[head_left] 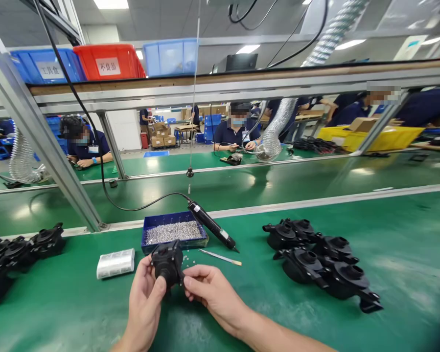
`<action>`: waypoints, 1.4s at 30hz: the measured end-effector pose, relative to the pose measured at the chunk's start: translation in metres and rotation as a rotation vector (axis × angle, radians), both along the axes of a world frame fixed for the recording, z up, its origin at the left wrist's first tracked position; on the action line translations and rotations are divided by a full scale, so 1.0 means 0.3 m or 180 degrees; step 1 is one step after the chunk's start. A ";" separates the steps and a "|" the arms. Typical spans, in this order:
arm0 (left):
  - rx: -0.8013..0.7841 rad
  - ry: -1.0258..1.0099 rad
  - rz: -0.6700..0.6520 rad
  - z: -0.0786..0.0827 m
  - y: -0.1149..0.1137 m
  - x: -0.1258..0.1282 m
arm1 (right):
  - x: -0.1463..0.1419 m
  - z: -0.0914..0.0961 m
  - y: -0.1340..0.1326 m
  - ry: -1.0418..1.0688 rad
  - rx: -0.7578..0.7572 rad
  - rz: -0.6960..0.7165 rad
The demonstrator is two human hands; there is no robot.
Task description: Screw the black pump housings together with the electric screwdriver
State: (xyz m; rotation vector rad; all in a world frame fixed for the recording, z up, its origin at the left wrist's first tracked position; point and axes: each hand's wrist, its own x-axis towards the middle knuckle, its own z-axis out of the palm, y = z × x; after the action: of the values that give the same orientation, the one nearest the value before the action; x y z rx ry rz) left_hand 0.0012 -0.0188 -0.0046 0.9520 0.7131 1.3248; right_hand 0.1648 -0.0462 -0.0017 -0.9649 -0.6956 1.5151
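Note:
A black plastic housing (pixel 167 261) with a round port is held above the green bench. My left hand (pixel 146 296) is closed around its left side, thumb pressed on the lower front. With thumb and fingers pinched, my right hand (pixel 212 291) grips the right edge of the same housing; any small part between those fingertips is hidden. Just behind the housing stands a blue tray (pixel 145 230) full of small metal screws (pixel 173 231). A black electric screwdriver (pixel 212 226) leans on the tray's right corner, its tip on the bench. A few loose screws (pixel 186 258) lie beside the housing.
Several similar black housings (pixel 315 259) sit at the right, more housings (pixel 21 252) at the left. A roll of labels (pixel 115 264) and a thin stick-like tool (pixel 221 257) lie on the bench. A cable (pixel 146 205) runs to the screwdriver. Co-workers (pixel 238 129) sit across the line.

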 end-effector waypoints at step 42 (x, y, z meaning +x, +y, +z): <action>-0.1235 0.1103 -0.0682 0.045 0.028 -0.006 | 0.047 0.403 0.140 -0.1633 0.2118 -0.0387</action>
State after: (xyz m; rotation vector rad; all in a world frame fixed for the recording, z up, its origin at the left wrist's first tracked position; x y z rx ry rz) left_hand -0.0006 -0.0105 0.0090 0.9174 1.0580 0.8009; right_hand 0.1788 -0.0042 0.1191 -0.8487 -1.3729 0.8210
